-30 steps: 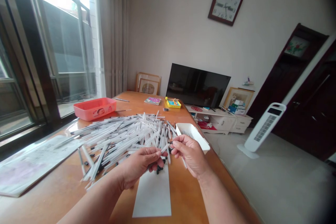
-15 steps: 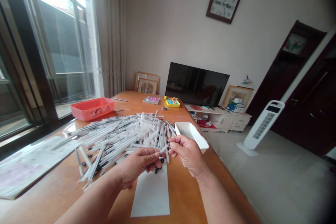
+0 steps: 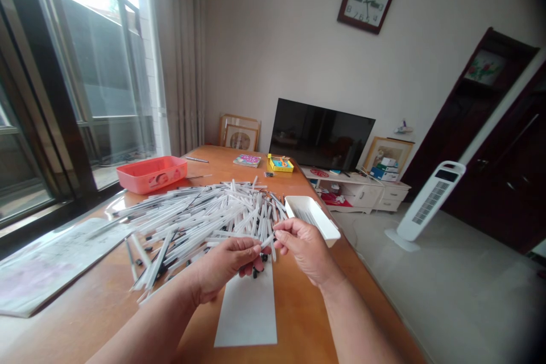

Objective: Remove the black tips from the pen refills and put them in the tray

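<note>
Over the table, my left hand (image 3: 236, 261) pinches a whitish translucent pen barrel (image 3: 268, 240) between thumb and fingers. The barrel slants up to the right, where the closed thumb and fingertips of my right hand (image 3: 301, 243) meet its end. Any small part between those right fingertips is too small to tell. Behind both hands spreads a loose pile of clear and white pen barrels (image 3: 200, 222) mixed with dark pieces. Small black caps (image 3: 256, 273) lie just under my left fingers, at the top of a white paper sheet (image 3: 247, 318).
Right of the pile stands a white tray (image 3: 330, 228) with thin sticks inside. A red plastic basket (image 3: 151, 179) is at the left, near an open booklet (image 3: 55, 273). Farther back are a colourful book (image 3: 246, 160) and a yellow box (image 3: 280, 164). The table's right edge (image 3: 362, 273) runs beside my right arm.
The view has shifted slightly. Both hands keep nearly the same place, meeting at the barrel, with only a tiny shift of the fingers.
</note>
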### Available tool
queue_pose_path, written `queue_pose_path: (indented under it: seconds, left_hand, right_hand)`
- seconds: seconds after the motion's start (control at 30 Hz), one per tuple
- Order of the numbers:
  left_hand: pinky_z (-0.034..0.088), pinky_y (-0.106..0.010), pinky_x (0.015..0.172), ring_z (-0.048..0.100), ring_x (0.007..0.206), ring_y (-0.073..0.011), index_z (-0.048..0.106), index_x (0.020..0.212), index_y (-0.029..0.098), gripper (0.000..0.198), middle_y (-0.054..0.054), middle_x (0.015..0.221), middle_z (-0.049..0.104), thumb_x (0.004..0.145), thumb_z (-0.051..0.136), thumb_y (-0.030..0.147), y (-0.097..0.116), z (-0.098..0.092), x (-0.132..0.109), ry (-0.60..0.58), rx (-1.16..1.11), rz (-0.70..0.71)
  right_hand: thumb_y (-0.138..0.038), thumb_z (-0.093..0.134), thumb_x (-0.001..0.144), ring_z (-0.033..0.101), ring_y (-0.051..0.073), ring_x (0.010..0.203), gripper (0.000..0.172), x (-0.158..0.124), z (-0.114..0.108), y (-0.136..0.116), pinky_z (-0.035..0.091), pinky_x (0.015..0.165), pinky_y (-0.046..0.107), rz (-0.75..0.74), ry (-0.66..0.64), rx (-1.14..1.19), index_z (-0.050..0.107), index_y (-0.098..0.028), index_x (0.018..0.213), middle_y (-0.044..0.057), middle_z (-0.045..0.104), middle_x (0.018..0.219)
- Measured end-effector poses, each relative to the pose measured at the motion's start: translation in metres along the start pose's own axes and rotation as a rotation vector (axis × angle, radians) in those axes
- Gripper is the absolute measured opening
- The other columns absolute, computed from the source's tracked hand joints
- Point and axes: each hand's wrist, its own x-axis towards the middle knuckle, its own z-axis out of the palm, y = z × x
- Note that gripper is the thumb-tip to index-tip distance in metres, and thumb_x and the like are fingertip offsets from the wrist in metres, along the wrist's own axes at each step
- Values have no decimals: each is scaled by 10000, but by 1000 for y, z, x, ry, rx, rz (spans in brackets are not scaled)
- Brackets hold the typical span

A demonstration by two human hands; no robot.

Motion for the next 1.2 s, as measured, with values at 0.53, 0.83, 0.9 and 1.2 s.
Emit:
queue_pose_path:
  seconds: [0.53, 0.83, 0.9, 1.2]
  left_hand:
    - [312, -270, 613, 467, 661, -154, 753, 1012, 164, 405, -76, 813, 680, 851, 649, 520, 4, 1, -3, -15, 68, 7]
    - [372, -265, 669, 517, 706, -185, 763, 890, 212, 332, -52, 790, 689, 838, 649, 519, 0, 0, -2, 24, 206, 56]
    - [385, -263, 686, 533, 723, -191, 761, 892, 220, 316, -49, 793, 694, 838, 647, 510, -1, 0, -2, 27, 241, 68]
    - [404, -262, 723, 540, 749, -185, 754, 940, 237, 316, -39, 803, 680, 877, 593, 501, 1, 3, -2, 45, 314, 78]
  right_hand:
    - [-401, 735, 793, 598, 125, 637, 261, -5, -9, -11, 456, 593, 246, 87, -92, -57, 695, -177, 920, 16, 693, 766]
    - [-483, 608, 898, 498, 113, 575, 305, -4, -10, 1, 381, 557, 233, 19, -125, -295, 575, -203, 785, -32, 585, 654]
    - [-501, 566, 922, 448, 113, 571, 361, -2, -8, 7, 353, 549, 233, -52, -99, -415, 525, -208, 716, -45, 516, 619]
    - [-633, 385, 982, 467, 136, 596, 546, 1, -9, 13, 358, 570, 251, -72, -60, -519, 506, -206, 663, -21, 484, 598]
